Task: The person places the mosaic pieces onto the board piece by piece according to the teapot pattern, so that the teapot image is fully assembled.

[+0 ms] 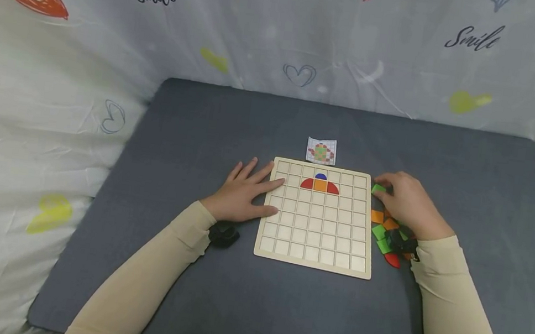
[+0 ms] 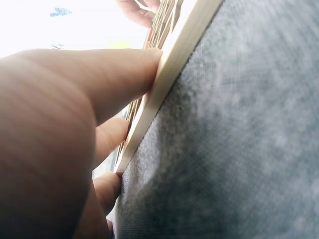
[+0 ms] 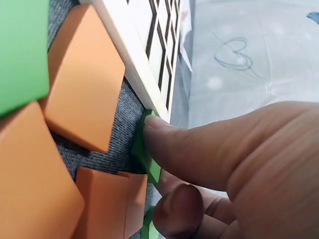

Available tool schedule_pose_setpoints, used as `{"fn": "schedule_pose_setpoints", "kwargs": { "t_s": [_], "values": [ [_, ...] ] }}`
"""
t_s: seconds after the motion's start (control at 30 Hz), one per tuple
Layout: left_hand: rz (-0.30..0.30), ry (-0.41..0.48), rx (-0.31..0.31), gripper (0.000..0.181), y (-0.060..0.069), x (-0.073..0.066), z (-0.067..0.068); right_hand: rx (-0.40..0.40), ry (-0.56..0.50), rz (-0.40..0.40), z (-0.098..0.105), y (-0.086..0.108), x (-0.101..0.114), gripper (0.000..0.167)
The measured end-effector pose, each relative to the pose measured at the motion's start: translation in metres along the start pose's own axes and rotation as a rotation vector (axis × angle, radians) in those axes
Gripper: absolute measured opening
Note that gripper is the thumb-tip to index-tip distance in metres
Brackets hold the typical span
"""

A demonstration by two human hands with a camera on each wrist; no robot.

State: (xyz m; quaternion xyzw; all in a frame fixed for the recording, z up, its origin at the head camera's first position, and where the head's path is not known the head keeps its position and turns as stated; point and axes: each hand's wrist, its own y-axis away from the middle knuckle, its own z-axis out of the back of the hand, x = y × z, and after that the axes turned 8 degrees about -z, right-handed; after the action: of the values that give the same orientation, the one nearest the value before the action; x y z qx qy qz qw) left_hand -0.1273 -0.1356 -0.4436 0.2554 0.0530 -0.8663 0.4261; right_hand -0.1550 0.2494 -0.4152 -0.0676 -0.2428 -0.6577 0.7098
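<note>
A wooden grid board lies on the grey table. Near its far edge sit a blue half-round piece, an orange square and two red curved pieces. My left hand has its fingers spread, thumb and fingertips resting on the board's left edge; the left wrist view shows the thumb against the wooden rim. Beside the far right edge, my right hand pinches a green block between thumb and fingers. The block is close against the board's side.
Loose green, orange and red blocks lie in a pile right of the board, partly under the right wrist. A small printed pattern card lies beyond the board's far edge. A printed cloth hangs behind the table.
</note>
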Motion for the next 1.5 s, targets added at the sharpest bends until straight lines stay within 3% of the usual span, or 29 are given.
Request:
{"fn": "schedule_pose_setpoints", "kwargs": {
  "t_s": [0.27, 0.57, 0.77, 0.93, 1.13, 1.5],
  "values": [
    [-0.004, -0.002, 0.001, 0.076, -0.001, 0.000, -0.001, -0.029, 0.011, 0.005, 0.006, 0.006, 0.003, 0.020],
    [0.007, -0.001, 0.000, 0.076, -0.002, -0.001, 0.000, -0.103, 0.044, 0.092, 0.014, 0.018, 0.022, 0.014],
    [0.003, -0.001, 0.002, 0.077, -0.002, 0.000, 0.002, -0.116, 0.018, 0.120, 0.009, 0.020, 0.042, 0.012],
    [0.005, -0.007, 0.002, 0.076, 0.000, 0.002, 0.004, -0.118, 0.004, 0.202, -0.004, 0.018, 0.059, 0.009],
    [0.000, -0.003, 0.012, 0.076, 0.001, 0.002, 0.002, -0.067, 0.030, 0.267, -0.019, 0.016, 0.071, 0.009],
    [-0.001, 0.000, 0.010, 0.076, 0.000, 0.002, -0.001, -0.012, 0.045, 0.274, -0.026, 0.018, 0.073, 0.013]
  ]
}}
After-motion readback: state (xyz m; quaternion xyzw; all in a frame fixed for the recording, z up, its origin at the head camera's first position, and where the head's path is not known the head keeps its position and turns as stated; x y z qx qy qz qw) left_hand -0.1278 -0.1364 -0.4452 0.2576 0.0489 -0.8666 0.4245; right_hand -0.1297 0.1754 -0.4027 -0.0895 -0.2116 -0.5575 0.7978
